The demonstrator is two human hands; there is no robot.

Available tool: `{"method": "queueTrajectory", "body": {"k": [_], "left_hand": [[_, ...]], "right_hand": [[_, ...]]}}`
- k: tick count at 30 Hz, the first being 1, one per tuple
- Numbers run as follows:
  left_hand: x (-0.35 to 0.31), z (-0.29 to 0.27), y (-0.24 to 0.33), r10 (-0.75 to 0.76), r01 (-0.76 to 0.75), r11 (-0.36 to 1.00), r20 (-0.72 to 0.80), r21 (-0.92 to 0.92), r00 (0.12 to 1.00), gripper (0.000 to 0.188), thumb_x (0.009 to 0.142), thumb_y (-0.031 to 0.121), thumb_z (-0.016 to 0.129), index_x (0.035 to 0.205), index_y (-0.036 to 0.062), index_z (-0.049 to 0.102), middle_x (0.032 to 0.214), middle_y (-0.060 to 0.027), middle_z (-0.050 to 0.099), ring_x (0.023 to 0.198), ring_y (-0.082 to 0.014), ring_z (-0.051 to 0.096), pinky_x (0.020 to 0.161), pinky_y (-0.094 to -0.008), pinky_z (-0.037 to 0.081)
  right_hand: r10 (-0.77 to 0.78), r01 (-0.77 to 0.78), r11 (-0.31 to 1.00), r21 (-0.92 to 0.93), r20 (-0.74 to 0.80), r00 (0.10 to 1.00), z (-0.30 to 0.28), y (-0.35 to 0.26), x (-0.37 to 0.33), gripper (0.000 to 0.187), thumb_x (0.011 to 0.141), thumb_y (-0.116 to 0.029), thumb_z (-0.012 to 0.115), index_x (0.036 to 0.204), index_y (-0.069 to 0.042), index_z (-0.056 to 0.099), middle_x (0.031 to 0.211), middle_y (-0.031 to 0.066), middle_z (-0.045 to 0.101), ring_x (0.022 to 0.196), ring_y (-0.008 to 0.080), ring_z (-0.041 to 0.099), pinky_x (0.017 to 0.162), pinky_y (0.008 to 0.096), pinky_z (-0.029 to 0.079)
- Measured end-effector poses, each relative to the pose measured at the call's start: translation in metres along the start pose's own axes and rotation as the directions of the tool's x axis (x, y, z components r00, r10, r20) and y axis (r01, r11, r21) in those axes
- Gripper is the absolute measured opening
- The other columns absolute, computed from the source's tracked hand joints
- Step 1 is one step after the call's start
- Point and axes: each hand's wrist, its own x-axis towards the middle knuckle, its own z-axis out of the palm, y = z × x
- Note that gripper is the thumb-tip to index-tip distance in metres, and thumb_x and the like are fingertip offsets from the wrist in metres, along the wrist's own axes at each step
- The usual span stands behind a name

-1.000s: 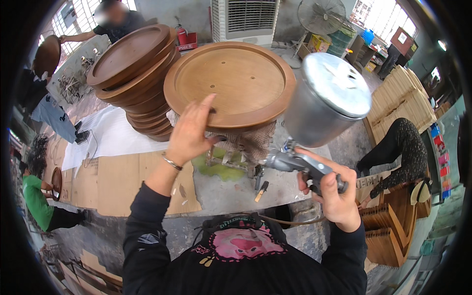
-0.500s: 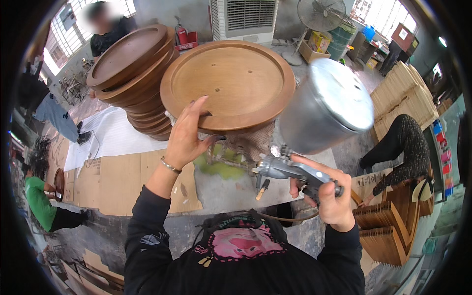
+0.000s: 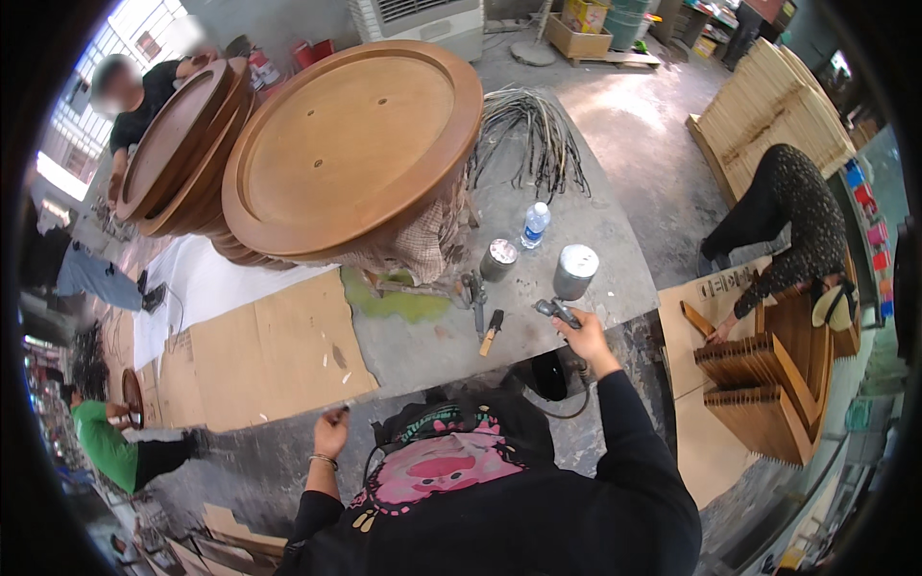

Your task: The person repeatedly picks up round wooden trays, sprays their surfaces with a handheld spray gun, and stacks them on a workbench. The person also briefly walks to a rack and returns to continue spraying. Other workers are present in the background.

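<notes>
Left hand [image 3: 331, 434]: low by my chest, fingers loosely curled, holding nothing that I can see.
Right hand [image 3: 583, 336]: closed around the handle of the spray gun [image 3: 569, 288], which stands on the grey bench [image 3: 615, 259], cup upward.
Doing it well: I'd keep the gun upright so the cup stays level.
Round wooden top [image 3: 351, 144]: farther off, tilted on its stand.
Hard to see: my trigger finger; the hose below the bench edge.

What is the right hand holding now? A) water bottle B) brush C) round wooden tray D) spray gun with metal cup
D: the right hand grips the spray gun by its handle, with the metal cup upright above the table; the bottle stands apart, untouched.
</notes>
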Motion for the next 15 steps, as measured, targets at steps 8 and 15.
{"method": "queueTrajectory", "body": {"k": [8, 15], "left_hand": [[-0.141, 0.025, -0.124, -0.525, 0.496, 0.849, 0.178, 0.182, 0.832, 0.056, 0.09, 0.05, 0.075, 0.117, 0.001, 0.077, 0.117, -0.0252, 0.076, 0.118, -0.0388, 0.071, 0.101, -0.0432, 0.054], [-0.168, 0.008, -0.068, -0.482, 0.356, 0.754, -0.097, -0.552, 0.871, 0.036, 0.102, 0.031, 0.067, 0.11, -0.0036, 0.075, 0.1, -0.0138, 0.077, 0.09, -0.0254, 0.075, 0.08, -0.0365, 0.059]], "right_hand": [[0.235, -0.242, 0.96, 0.141, 0.064, 0.97, 0.081, 0.12, 0.108, 0.024, 0.082, -0.019, 0.087, 0.099, -0.005, 0.08, 0.07, 0.0042, 0.071, 0.058, 0.0134, 0.062, 0.057, 0.0345, 0.051], [0.135, -0.136, 0.988, -0.072, -0.013, 0.991, 0.08, 0.126, 0.119, 0.044, 0.078, -0.018, 0.09, 0.115, 0.001, 0.077, 0.094, 0.0149, 0.077, 0.082, 0.0242, 0.072, 0.074, 0.0394, 0.056]]}}
